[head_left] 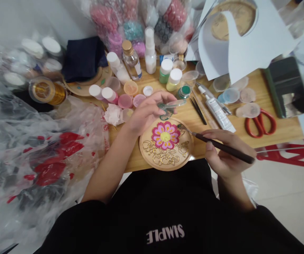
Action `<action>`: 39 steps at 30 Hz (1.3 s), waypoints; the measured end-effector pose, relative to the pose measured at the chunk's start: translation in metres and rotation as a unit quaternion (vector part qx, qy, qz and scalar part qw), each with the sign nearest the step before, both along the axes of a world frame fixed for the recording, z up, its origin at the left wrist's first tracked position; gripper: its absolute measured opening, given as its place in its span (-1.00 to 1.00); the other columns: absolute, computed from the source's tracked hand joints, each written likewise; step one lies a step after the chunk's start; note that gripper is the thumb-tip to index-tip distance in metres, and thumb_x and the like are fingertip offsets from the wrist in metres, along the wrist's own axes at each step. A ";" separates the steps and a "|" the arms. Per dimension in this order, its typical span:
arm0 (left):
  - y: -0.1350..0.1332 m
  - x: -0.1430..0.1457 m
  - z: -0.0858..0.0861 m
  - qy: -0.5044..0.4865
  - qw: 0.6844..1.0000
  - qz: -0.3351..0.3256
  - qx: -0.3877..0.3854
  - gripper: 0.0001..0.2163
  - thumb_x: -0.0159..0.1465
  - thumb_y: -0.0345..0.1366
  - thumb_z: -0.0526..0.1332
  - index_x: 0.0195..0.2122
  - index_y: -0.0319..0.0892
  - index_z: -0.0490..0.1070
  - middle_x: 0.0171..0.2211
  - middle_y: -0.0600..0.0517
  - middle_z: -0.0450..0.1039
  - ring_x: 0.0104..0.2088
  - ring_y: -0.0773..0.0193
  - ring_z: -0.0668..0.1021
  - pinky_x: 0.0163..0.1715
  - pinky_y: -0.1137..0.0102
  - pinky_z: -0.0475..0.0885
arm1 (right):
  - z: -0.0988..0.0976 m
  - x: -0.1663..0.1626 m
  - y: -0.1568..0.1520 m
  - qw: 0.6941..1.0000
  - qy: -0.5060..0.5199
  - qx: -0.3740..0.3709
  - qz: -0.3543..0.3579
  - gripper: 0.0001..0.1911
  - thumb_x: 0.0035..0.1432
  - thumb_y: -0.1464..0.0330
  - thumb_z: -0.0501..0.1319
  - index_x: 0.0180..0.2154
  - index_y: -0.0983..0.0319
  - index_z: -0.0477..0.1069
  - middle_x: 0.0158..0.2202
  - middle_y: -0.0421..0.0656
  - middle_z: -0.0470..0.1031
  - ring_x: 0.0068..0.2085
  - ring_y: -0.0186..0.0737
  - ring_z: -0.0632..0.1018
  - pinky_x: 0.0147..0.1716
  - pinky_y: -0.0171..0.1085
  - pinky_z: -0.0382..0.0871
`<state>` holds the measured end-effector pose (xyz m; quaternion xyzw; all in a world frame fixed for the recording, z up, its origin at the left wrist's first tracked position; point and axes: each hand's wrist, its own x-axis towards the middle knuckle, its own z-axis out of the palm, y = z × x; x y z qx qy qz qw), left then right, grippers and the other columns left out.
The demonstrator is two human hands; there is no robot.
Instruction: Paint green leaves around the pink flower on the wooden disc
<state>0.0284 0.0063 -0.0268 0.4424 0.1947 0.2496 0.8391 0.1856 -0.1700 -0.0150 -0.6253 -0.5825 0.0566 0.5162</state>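
A round wooden disc point(146, 148) lies at the table's near edge, painted with a pink and yellow flower and gold outlines. My right hand point(224, 153) is closed around a dark paintbrush point(220, 145) whose tip reaches the disc's upper right edge. My left hand point(148, 109) hovers just above the disc, its fingers pinched on a small clear lid point(174, 103) with green paint on it.
Small paint pots point(125, 100), white-capped bottles point(150, 46), a glue tube point(217, 109) and spare brushes point(198, 110) crowd the wooden table point(268, 132). Red scissors point(260, 123) lie at right. A plastic bag point(35, 151) fills the left, white paper point(247, 46) the upper right.
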 end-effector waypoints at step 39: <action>0.001 0.001 -0.002 -0.003 1.000 0.007 -0.013 -0.73 -0.09 -0.36 0.25 -0.30 -0.19 0.49 -0.34 0.07 0.49 -0.28 0.25 0.58 -0.22 0.32 0.46 | 0.000 0.001 0.001 1.000 -0.018 0.003 0.004 -0.80 0.07 0.48 0.27 -0.23 0.14 0.51 -0.37 -0.19 0.63 -0.37 -0.19 0.66 -0.42 -0.23 0.58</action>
